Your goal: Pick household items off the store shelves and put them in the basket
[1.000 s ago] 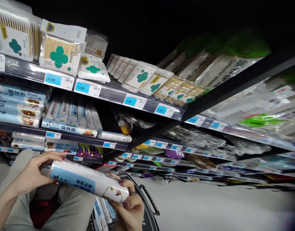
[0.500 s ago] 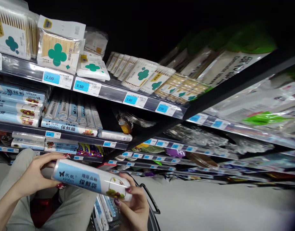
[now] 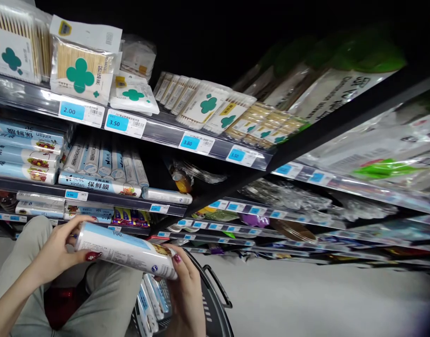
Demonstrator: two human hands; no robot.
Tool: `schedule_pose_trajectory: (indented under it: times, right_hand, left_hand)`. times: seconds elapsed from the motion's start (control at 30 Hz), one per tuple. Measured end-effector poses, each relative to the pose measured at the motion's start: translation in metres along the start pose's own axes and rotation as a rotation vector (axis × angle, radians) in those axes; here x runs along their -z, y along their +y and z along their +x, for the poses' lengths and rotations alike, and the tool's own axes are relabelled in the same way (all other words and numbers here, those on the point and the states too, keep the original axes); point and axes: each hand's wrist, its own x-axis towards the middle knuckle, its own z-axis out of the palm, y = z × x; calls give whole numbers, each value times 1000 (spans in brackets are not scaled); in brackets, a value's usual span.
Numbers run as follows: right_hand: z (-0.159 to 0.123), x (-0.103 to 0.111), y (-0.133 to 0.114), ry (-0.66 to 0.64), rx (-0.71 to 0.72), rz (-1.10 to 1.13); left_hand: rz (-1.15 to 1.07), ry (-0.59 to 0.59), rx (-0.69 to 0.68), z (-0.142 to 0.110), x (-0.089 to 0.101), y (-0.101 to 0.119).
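Note:
I hold a white and blue roll of food bags (image 3: pixel 125 250) crosswise in front of me, low at the left. My left hand (image 3: pixel 58 250) grips its left end, thumb with a red nail on the front. Around the right end my right hand (image 3: pixel 185 285) is closed, fingers curled over the top. The roll's small-print side faces me. Below it, several similar rolls (image 3: pixel 149 302) stand in a black shopping basket (image 3: pixel 215 304).
Store shelves (image 3: pixel 158 135) run from the left to the far right, with blue price tags (image 3: pixel 71 111), packs of cotton swabs and toothpicks (image 3: pixel 81 75) above and rolls of cling film (image 3: pixel 98 185) below. My knee in grey trousers (image 3: pixel 105 290) is under the roll. Grey floor lies at the right.
The roll has turned in my hands: the blue label with large characters has rotated away and the small-print side now faces me. Both hands kept their hold on its ends.

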Motion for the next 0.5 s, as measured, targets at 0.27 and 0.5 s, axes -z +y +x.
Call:
schedule_pose_trajectory:
  times: [0.27, 0.5]
  right_hand:
    - [5, -20, -44, -291, 315, -934]
    - [32, -52, -88, -844, 455, -1472]
  left_hand:
    - [-26, 115, 112, -1, -15, -16]
    - [-195, 50, 133, 10, -49, -32]
